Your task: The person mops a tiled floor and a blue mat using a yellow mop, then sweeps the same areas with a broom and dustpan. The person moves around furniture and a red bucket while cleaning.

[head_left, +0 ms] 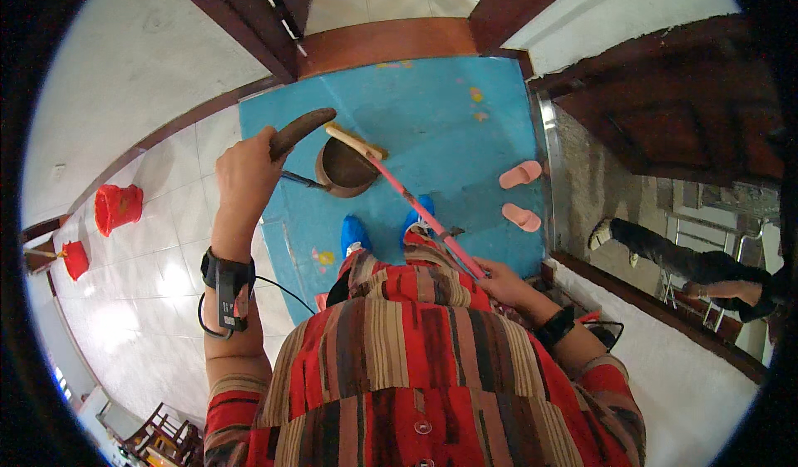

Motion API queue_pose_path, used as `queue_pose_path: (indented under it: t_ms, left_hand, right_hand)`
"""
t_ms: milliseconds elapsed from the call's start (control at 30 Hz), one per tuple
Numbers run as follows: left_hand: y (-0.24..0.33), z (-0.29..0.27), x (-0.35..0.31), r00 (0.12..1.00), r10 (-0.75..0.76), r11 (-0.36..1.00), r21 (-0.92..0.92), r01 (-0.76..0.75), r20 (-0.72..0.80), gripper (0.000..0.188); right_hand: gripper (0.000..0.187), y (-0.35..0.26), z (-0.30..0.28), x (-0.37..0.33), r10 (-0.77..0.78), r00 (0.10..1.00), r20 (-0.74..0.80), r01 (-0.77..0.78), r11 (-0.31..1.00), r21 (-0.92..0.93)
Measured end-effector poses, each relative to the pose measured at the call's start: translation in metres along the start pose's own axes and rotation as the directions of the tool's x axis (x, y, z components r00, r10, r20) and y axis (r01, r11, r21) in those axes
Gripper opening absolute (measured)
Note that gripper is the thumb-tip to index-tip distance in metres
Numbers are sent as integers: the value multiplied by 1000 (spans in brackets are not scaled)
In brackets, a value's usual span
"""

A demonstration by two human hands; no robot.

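My left hand [249, 172] is closed around a thick, brown, curved piece [303, 132] whose exact kind I cannot make out. Just below these fingers a thin bluish-dark handle [301, 179] runs to a round brown pan [342, 166] over the blue mat; whether my hand also grips that handle is unclear. In my right hand [503, 282], at my right thigh, is the pink stick of a broom [416, 209]. The stick slants away to the far left, and its cream-coloured head [353, 142] overlaps the far rim of the pan.
The blue mat [465, 134] lies under my blue-covered shoes [355, 232], before a brown door sill [386, 43]. Two pink slippers [521, 175] sit at its right edge. Red buckets [118, 207] stand left on white tiles. Another person's leg [682, 251] shows through the right doorway.
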State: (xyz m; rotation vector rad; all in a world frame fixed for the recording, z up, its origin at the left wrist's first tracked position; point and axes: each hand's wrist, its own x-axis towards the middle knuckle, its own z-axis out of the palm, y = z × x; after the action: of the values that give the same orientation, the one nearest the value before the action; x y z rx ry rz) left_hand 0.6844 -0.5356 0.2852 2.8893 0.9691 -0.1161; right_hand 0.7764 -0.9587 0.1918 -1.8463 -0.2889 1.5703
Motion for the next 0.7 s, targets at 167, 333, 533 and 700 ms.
queue_pose_path:
  t_ms: [167, 333, 533, 700]
  left_hand:
    - [0, 1, -3, 1000, -12, 1000, -15, 12, 3, 23]
    - [0, 2, -3, 999, -26, 999, -32, 27, 40, 26]
    - [3, 2, -1, 999, 13, 999, 44, -15, 46, 26]
    - [6, 2, 1, 996, 38, 999, -19, -36, 76, 25]
  right_hand:
    - [53, 13, -31, -33, 191, 952, -238, -162, 977, 139]
    - [51, 44, -101, -16, 206, 839, -503, -213, 976, 45]
    - [21, 74, -159, 48, 346, 732, -587, -192, 931, 310]
    - [36, 98, -81, 29, 197, 770, -607, -255, 967, -9]
